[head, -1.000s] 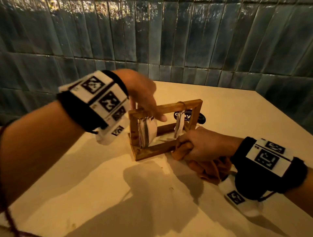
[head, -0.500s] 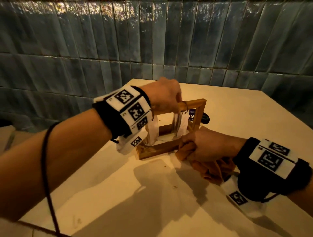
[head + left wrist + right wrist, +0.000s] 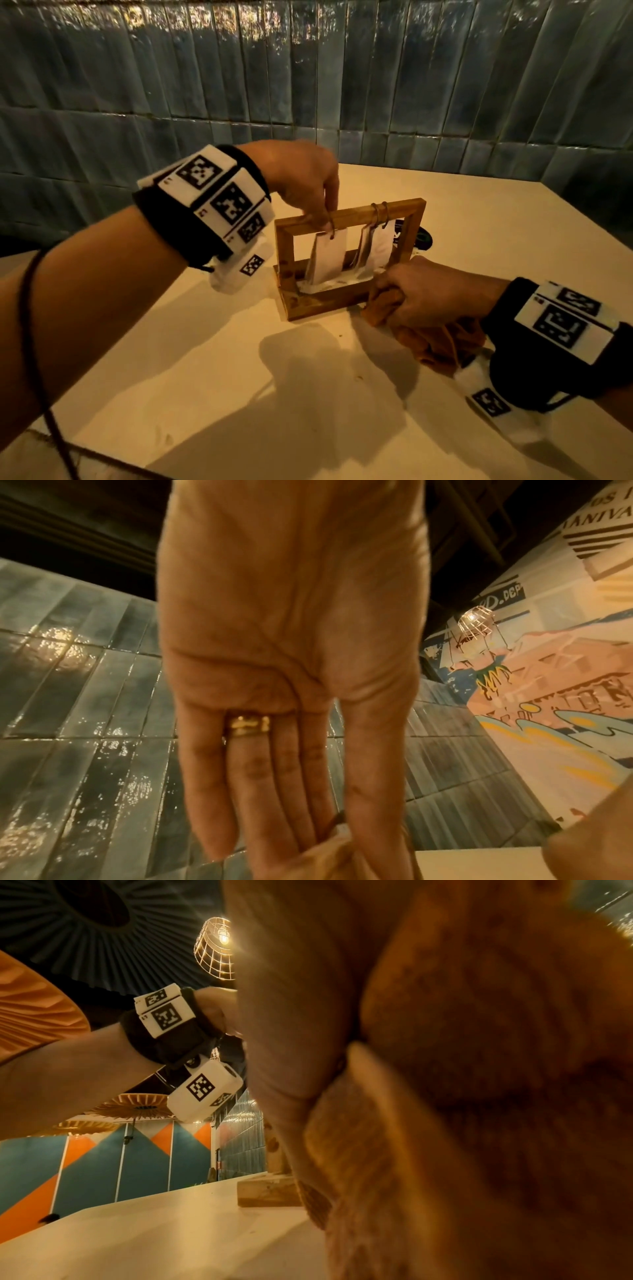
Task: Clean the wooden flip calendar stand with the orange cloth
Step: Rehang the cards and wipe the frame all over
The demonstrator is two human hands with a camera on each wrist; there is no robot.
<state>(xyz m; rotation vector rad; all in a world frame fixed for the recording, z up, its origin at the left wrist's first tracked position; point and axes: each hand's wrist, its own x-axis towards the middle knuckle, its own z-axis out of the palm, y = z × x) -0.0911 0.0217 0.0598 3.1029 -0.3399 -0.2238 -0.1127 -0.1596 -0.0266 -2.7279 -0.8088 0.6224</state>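
Observation:
The wooden flip calendar stand (image 3: 352,299) is upright on the cream table, with two packs of white cards hanging on rings from its top bar. My left hand (image 3: 323,221) comes down from above and its fingertips pinch the top bar near the left ring. In the left wrist view, the left hand (image 3: 335,840) shows near-straight fingers closing with the thumb on the wood. My right hand (image 3: 404,294) grips the bunched orange cloth (image 3: 442,346) and presses it on the base's right front corner. The cloth (image 3: 479,1069) fills the right wrist view, beside the stand's base (image 3: 267,1191).
A black round object (image 3: 423,238) lies behind the stand. A dark tiled wall (image 3: 342,85) runs close behind the table (image 3: 239,394). The table's left edge drops off near my left forearm. A few crumbs lie on the tabletop in front of the stand.
My left hand has shifted on the top bar, from resting over its left end to pinching it with the fingertips from above. The right hand with the cloth stays at the base's right corner.

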